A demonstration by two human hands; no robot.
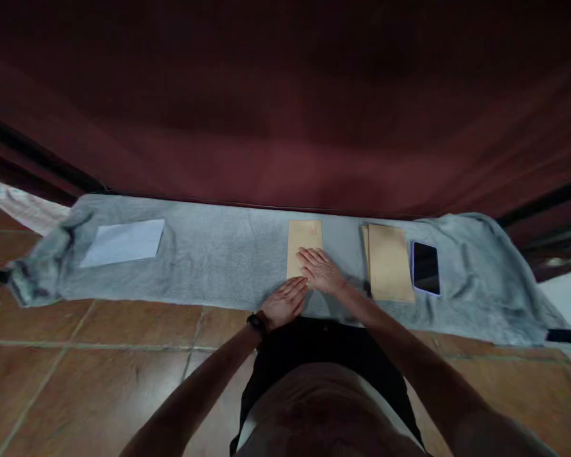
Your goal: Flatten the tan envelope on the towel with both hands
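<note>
A tan paper envelope (305, 233) lies upright in front of me on a grey cloth. My right hand (320, 270) rests flat across its middle, fingers stretched toward the upper left. Below it, my left hand (284, 303) lies at the envelope's lower left corner, its fingers extended and their tips close to the right hand. A dark watch (257, 324) is on the left wrist. The palms and the envelope's lower edge are hidden beneath the hands. Neither hand appears to grasp anything.
Further right sits a stack of tan envelopes (391, 263), beside a phone (426, 268) with a dark screen. White paper sheets (124, 242) lie at the left. The grey towel-like cloth (214, 254) covers a narrow surface against a dark red panel (285, 158). Tiled floor (124, 368) shows below.
</note>
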